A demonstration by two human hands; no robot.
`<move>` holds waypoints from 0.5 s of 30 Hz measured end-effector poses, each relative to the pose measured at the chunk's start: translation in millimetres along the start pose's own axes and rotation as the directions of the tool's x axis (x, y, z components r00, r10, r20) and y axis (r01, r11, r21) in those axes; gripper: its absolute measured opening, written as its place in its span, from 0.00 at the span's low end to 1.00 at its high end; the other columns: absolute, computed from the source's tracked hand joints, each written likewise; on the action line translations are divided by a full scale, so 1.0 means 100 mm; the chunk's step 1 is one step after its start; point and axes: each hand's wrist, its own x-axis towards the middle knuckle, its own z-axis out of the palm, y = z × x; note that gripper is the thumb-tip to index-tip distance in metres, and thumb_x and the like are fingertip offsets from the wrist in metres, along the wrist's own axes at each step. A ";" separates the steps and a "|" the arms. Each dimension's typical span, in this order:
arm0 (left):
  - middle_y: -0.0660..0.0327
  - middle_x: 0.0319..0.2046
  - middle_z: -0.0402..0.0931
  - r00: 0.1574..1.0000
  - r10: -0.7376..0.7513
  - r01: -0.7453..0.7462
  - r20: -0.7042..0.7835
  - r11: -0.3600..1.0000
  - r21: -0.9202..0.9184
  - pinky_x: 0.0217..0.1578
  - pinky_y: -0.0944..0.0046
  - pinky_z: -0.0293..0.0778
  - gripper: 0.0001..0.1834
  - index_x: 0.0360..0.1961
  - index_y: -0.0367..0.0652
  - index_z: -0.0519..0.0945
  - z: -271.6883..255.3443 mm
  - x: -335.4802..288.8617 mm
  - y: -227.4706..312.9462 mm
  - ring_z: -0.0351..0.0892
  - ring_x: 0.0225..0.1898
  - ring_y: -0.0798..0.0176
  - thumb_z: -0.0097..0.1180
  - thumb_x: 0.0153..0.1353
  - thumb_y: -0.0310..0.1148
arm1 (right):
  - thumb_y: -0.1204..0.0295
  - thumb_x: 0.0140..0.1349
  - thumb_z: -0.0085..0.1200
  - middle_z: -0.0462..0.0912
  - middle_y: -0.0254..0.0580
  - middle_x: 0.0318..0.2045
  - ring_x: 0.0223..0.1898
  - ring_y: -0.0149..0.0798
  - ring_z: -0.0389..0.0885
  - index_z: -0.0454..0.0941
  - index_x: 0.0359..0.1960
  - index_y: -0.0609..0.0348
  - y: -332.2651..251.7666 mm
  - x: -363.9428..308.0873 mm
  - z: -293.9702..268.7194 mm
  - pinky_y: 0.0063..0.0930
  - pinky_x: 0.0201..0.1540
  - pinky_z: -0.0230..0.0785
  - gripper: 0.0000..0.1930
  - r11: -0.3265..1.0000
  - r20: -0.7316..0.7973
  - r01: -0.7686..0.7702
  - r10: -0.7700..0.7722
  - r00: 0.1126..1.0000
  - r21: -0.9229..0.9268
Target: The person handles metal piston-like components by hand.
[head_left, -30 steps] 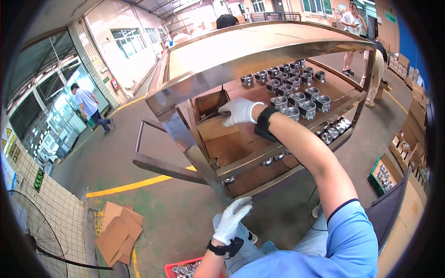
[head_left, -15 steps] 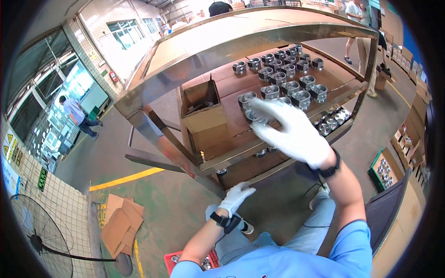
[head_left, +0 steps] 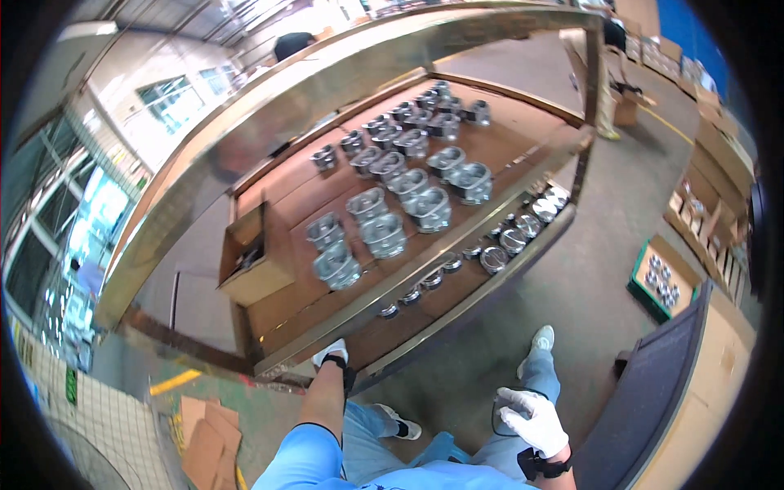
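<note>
My left hand (head_left: pixel 330 353), in a white glove, is at the front edge of the rack's lower shelf (head_left: pixel 384 331); its fingers are too small and blurred to read. Over my right leg, my gloved right hand (head_left: pixel 535 420) hangs with loosely bent fingers apart and nothing visible in them. A thin dark cord loops beside its fingertips. Rows of silver metal pistons (head_left: pixel 382 237) stand on the brown cardboard of the upper shelf (head_left: pixel 482 233), slightly smeared by motion. More pistons (head_left: pixel 494 259) lie on the shelf below, under the metal rail.
An open cardboard box (head_left: pixel 265 273) sits at the upper shelf's left end. A green-edged tray (head_left: pixel 663 278) of metal parts and a dark panel (head_left: pixel 653 400) are on the right. Flattened cardboard (head_left: pixel 208 441) lies on the floor at left. Another person (head_left: pixel 608 73) stands beyond the rack.
My right hand has gone from above the pistons down to my right leg. My left hand has moved left and up to the lower shelf's edge. The view has turned and shifted right.
</note>
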 end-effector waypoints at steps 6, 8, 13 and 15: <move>0.61 0.56 0.78 0.990 -0.031 0.000 0.140 0.976 0.217 0.46 0.47 0.70 0.18 0.52 0.55 0.83 -0.09 0.04 0.09 0.76 0.56 0.53 0.50 0.64 0.43 | 0.64 0.58 0.60 0.86 0.49 0.41 0.40 0.47 0.85 0.81 0.51 0.61 0.08 0.08 -0.06 0.33 0.45 0.77 0.21 0.981 -0.070 0.039 -0.053 0.996 -0.189; 0.69 0.69 0.64 0.906 -0.143 0.000 0.399 0.942 0.337 0.63 0.51 0.64 0.28 0.64 0.59 0.72 -0.67 -0.37 0.68 0.66 0.67 0.57 0.42 0.67 0.55 | 0.66 0.58 0.58 0.86 0.52 0.36 0.38 0.45 0.85 0.80 0.50 0.67 0.12 0.04 -0.07 0.31 0.41 0.76 0.21 0.981 -0.093 -0.038 0.020 0.995 -0.191; 0.63 0.62 0.72 0.996 -0.009 -0.010 0.086 0.977 0.213 0.54 0.46 0.68 0.24 0.58 0.56 0.78 -0.48 -0.03 -0.12 0.72 0.61 0.54 0.48 0.63 0.49 | 0.64 0.59 0.58 0.86 0.51 0.41 0.42 0.49 0.85 0.81 0.49 0.60 -0.21 0.17 0.25 0.34 0.46 0.77 0.19 0.977 0.048 0.114 -0.107 0.993 -0.182; 0.60 0.59 0.76 0.982 0.160 -0.155 0.098 0.987 -0.049 0.51 0.42 0.72 0.24 0.56 0.52 0.78 -0.59 -0.27 0.04 0.76 0.57 0.51 0.52 0.61 0.47 | 0.65 0.59 0.57 0.86 0.51 0.41 0.41 0.49 0.85 0.81 0.49 0.60 -0.24 0.13 0.30 0.34 0.46 0.77 0.18 0.969 0.043 0.136 -0.130 0.991 -0.205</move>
